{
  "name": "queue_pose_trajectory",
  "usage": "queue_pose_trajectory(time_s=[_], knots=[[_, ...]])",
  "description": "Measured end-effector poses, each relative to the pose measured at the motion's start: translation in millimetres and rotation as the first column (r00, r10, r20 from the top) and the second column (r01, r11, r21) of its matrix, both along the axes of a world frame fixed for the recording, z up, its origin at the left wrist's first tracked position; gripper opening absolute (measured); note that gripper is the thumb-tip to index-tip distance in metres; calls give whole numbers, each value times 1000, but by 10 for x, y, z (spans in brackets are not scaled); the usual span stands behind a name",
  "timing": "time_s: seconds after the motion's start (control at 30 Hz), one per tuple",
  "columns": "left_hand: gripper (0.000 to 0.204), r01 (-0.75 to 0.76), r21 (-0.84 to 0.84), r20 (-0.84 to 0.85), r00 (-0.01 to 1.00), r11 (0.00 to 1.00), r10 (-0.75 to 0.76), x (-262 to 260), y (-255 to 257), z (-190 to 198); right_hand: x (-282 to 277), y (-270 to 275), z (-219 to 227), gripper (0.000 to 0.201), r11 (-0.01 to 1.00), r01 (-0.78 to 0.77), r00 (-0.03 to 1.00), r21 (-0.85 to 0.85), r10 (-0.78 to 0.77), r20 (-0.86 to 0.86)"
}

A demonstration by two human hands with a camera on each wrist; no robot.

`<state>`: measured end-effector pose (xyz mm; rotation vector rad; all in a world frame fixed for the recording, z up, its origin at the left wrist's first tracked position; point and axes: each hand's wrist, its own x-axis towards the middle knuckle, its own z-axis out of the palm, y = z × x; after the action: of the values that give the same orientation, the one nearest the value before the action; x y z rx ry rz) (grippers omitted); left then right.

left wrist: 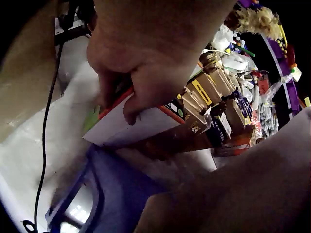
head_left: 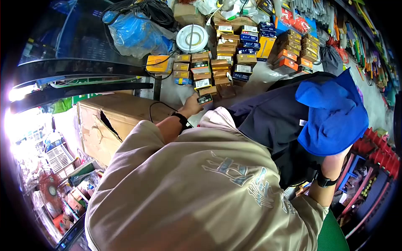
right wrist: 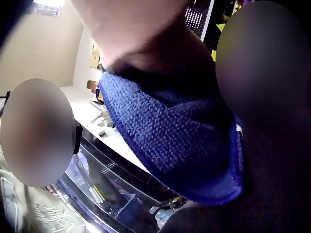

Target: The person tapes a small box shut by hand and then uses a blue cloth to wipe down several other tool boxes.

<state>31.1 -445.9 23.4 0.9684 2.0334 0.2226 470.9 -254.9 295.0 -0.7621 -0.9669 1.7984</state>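
Note:
My left hand (head_left: 190, 105) grips a small box (head_left: 205, 99) at the near end of rows of stacked boxes. The left wrist view shows this box (left wrist: 133, 128) with a white side and orange-red edges, the thumb pressing that side and fingers over the top edge. On the right, a blue terry cloth (head_left: 331, 121) drapes over my raised right hand (head_left: 340, 154), hiding the fingers; I cannot tell how they lie. Seen from the right wrist, the cloth (right wrist: 170, 136) hangs in folds below the hand.
Stacked boxes (head_left: 222, 62) stand on the pale surface, with a white round lid (head_left: 191, 39) and blue plastic bag (head_left: 136, 35) behind. A torn cardboard carton (head_left: 98, 125) is at left. Dark clothing (head_left: 268, 113) lies between my arms. A black cord (left wrist: 46, 131) runs nearby.

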Motion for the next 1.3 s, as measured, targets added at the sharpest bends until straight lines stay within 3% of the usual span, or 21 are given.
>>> queue_pose_trajectory(time_s=[0.07, 0.2, 0.27, 0.43, 0.53, 0.7, 0.77, 0.8, 0.87, 1.0, 1.07, 1.1, 1.17, 1.2, 1.23, 1.3], knots=[[57, 3, 103, 11, 1000, 995, -4, 45, 29, 58, -13, 11, -4, 60, 1000, 3, 1000, 2, -3, 18], [52, 43, 64, 32, 998, 997, -45, -42, 38, -14, -67, 62, -6, 59, 1000, 8, 999, 9, -8, 45], [45, 65, 25, -104, 993, 998, -62, -148, -9, -291, -94, 61, -3, 59, 1000, 9, 998, 11, -10, 68], [38, 17, -45, -147, 989, 999, -23, -338, -21, -309, -134, 89, 16, 59, 1000, 22, 988, 16, -24, 153], [31, -129, -85, -217, 970, 988, 108, -347, 40, -170, -145, 117, 43, 59, 999, 37, 976, 21, -41, 212], [37, -274, -5, -256, 930, 962, 264, -338, 23, -380, -169, 187, 73, 58, 997, 58, 952, 58, -72, 299], [39, -525, 34, -284, 811, 850, 512, -295, 21, -377, -146, 189, 108, 58, 995, 73, 940, 71, -92, 328], [39, -526, 34, -282, 811, 850, 513, -306, 1, -410, -122, 180, 123, 58, 994, 76, 933, 78, -99, 345], [43, -629, 116, -309, 712, 768, 630, -338, -45, -491, -94, 174, 139, 58, 992, 90, 922, 88, -117, 368], [46, -532, 200, -261, 780, 823, 568, -491, -62, -627, 26, 147, 165, 58, 986, 127, 900, 106, -160, 406], [42, -406, 370, -255, 820, 835, 512, -560, -34, -704, 99, 122, 168, 58, 983, 148, 890, 110, -181, 419], [42, -397, 371, -256, 825, 840, 503, -589, -2, -732, 143, 100, 170, 58, 980, 162, 886, 115, -196, 421], [46, -490, 422, -257, 742, 763, 619, -632, 92, -732, 242, 50, 179, 58, 973, 192, 877, 126, -228, 423], [56, -627, 315, -191, 694, 713, 695, -643, 153, -651, 285, 14, 167, 58, 971, 203, 875, 129, -239, 421], [56, -615, 319, -192, 703, 721, 684, -645, 169, -668, 339, -15, 162, 57, 967, 220, 872, 130, -254, 419], [65, -693, 325, -239, 598, 643, 765, -673, 222, -743, 455, -65, 159, 57, 958, 249, 866, 143, -287, 409]])
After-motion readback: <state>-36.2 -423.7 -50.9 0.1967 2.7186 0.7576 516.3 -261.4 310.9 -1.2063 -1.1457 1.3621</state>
